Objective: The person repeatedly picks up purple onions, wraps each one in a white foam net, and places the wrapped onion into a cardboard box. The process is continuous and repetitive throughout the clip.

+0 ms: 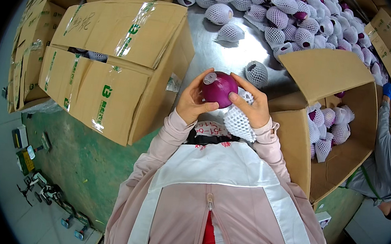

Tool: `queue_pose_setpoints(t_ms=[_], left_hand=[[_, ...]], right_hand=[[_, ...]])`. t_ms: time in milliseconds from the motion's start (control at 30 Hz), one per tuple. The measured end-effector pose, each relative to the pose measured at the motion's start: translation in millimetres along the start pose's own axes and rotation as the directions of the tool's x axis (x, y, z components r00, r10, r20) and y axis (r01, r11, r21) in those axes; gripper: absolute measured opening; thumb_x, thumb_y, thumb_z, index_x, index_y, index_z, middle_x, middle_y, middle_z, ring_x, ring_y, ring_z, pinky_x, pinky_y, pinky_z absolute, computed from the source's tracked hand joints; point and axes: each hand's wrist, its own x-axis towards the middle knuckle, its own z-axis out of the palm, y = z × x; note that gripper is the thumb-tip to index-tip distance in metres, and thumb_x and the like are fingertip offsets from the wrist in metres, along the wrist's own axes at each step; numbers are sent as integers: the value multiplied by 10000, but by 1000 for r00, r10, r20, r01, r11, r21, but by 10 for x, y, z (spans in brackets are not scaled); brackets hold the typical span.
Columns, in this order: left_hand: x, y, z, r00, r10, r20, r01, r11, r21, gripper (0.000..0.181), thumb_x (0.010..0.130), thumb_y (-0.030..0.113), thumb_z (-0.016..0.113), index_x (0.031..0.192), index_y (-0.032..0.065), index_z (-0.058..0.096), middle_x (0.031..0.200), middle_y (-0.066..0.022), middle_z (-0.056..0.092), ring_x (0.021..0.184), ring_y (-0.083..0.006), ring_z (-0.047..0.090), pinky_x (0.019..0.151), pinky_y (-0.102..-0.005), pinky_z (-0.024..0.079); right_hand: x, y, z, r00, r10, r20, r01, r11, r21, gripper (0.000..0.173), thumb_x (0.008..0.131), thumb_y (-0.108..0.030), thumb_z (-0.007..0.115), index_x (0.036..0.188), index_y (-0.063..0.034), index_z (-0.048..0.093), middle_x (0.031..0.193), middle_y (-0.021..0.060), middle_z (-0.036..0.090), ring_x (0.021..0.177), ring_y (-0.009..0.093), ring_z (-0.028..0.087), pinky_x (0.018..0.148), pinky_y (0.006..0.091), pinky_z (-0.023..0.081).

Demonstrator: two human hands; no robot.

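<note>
Between my two hands is a smooth round purple fruit or vegetable [220, 90] with a pale round end facing up and left. My left hand [193, 99] grips its left side with fingers and thumb. The fingertips and thumb of my right hand [252, 104] rest on its right side, and a white foam net sleeve [239, 121] hangs from that palm. Just beyond my right hand a netted piece [256, 74] lies on the shiny metal table [235, 51]. Two more netted pieces lie further back.
A partly closed cardboard box [116, 68] stands at left. At right, an open cardboard box [347, 161] holds several netted pieces. A large heap of netted purple produce [307, 27] covers the table's back. A co-worker's blue-gloved hand [389, 90] is at far right.
</note>
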Motion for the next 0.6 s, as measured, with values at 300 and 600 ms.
queue_pose_setpoints(t_ms=[300,600], left_hand=[[-47,-16,-95,995,-90,50,102,919,-381,548,822,112,602,1307,54,354,1267,-126,443,1151,-272,473,940,-469,417],[-137,-59,-221,976,-215,16,169,717,-676,461,835,273,520,1234,50,462,1267,-148,468,1169,-336,449,926,-563,393]], right_hand=[[-32,83,-16,1000,6,9,-6,999,-36,415,827,-126,632,1198,29,532,1138,129,590,1096,174,511,960,302,360],[-35,256,-123,974,58,-217,-64,998,-18,293,860,-191,614,1076,7,598,997,80,617,909,118,537,835,247,399]])
